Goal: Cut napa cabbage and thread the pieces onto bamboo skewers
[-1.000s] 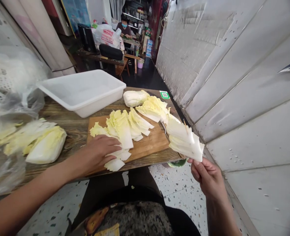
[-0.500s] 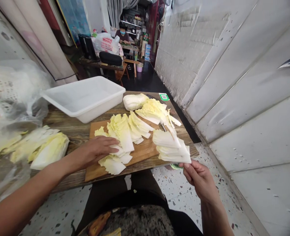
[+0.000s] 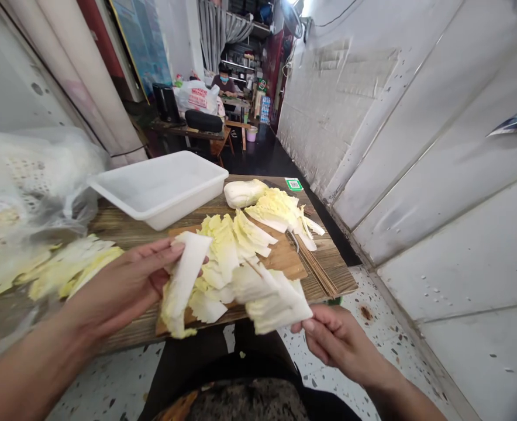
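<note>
My left hand [image 3: 153,266] grips a cabbage leaf piece [image 3: 188,263], its white stalk end up and its yellow frilly edge hanging down. In my right hand [image 3: 328,333], fingers pinch the near end of a skewer of cabbage pieces [image 3: 280,301]. The thin stick's tip pokes out on the left, pointing towards the left hand's leaf, and the two are apart. Below lies a wooden cutting board [image 3: 287,257] with more cut cabbage leaves [image 3: 223,240]. A bundle of bamboo skewers [image 3: 317,269] rests at the board's right.
Behind the board stands a white plastic tub [image 3: 166,199]. A cabbage piece [image 3: 243,193] and a leaf pile [image 3: 278,207] lie at the back right. Plastic bags [image 3: 34,175] and loose leaves [image 3: 74,266] cover the table's left. A masked person [image 3: 224,85] sits far back.
My left hand has lifted a leaf piece off the board. My right hand has brought the loaded skewer left and lower, uncovering the bamboo skewers.
</note>
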A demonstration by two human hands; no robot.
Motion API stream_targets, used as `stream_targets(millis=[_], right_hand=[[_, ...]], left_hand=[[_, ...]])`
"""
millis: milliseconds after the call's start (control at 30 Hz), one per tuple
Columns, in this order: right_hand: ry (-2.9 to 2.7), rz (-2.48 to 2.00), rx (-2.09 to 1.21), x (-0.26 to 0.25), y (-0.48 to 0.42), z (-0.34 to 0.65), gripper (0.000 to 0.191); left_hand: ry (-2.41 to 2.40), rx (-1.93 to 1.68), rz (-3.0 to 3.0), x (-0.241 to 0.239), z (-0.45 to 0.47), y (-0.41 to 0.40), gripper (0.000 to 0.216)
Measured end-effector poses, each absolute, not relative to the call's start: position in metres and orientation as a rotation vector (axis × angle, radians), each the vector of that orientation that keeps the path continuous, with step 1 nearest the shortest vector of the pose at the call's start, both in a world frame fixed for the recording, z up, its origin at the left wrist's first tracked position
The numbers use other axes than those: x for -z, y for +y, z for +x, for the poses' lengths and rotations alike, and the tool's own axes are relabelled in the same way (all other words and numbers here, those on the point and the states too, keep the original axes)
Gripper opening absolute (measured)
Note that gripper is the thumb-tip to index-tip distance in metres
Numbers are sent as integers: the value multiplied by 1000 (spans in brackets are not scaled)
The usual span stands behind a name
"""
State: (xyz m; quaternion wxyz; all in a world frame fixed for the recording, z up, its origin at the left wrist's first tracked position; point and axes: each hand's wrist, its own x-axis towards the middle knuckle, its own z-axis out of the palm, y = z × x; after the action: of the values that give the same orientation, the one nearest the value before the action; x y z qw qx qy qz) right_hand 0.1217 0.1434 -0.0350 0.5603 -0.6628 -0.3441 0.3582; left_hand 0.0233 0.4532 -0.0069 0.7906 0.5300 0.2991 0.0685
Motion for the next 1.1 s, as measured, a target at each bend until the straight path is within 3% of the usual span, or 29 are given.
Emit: stream_targets(millis=[233, 367, 600, 1100], right_hand=[[-687, -1385, -1104, 40, 157, 125, 37], [-627, -1352, -1150, 43, 157, 125, 39], [-587, -1312, -1191, 43, 153, 125, 38], [-578, -1271, -1253, 38, 144, 127, 38]], left_hand=[[507, 193, 830, 28, 25, 436, 56], [469, 163, 826, 30, 26, 433, 58], [427, 159, 802, 32, 26, 438, 38], [305, 274, 934, 22, 29, 435, 34]])
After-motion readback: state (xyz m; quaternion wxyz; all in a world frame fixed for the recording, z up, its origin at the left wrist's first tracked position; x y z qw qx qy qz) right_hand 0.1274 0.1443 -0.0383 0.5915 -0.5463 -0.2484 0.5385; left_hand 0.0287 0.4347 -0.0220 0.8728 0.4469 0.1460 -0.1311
